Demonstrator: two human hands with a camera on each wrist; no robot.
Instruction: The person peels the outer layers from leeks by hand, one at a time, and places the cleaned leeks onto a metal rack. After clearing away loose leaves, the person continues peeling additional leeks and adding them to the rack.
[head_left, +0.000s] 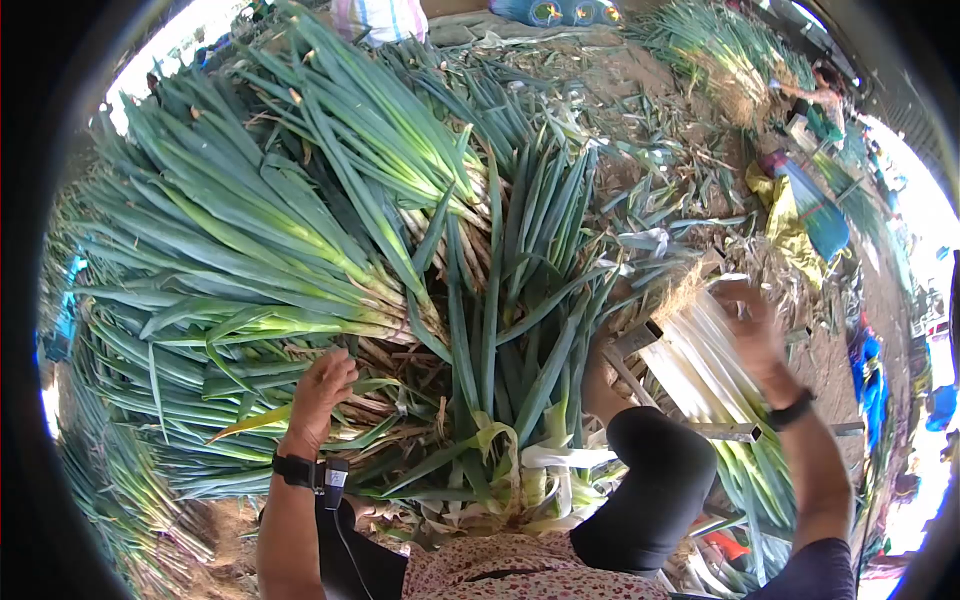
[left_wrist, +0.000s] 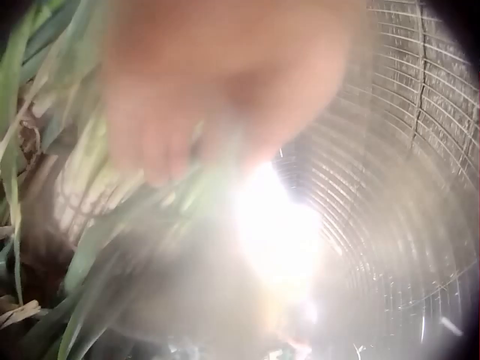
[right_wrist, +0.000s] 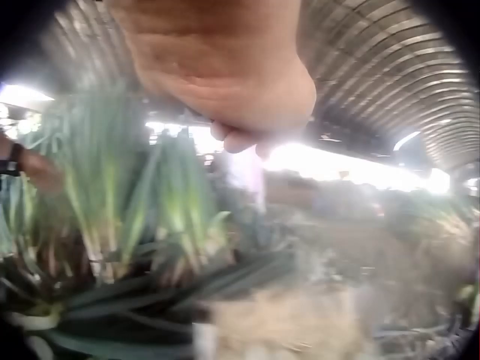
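Note:
My left hand (head_left: 325, 395), fingers curled, is over the edge of a large pile of leeks (head_left: 290, 220), near a yellowing leaf (head_left: 248, 423). In the left wrist view, the blurred left hand (left_wrist: 225, 82) overlaps green leaves; I cannot tell whether it pinches one. My right hand (head_left: 755, 325) is beside a bundle of peeled white leek stalks (head_left: 700, 355) with pale roots, lying across a metal frame (head_left: 725, 432). The right wrist view shows the heel of the right hand (right_wrist: 225, 82) and a few bent fingertips, with nothing visible in them.
Upright leeks (head_left: 545, 220) and stripped outer leaves (head_left: 500, 470) crowd the space before my knees. Leaf scraps (head_left: 650, 150) litter the ground. A yellow sack (head_left: 790, 215) lies at right; another person (head_left: 825, 100) is by a far leek heap (head_left: 715, 60). An arched roof (right_wrist: 397, 60) spans overhead.

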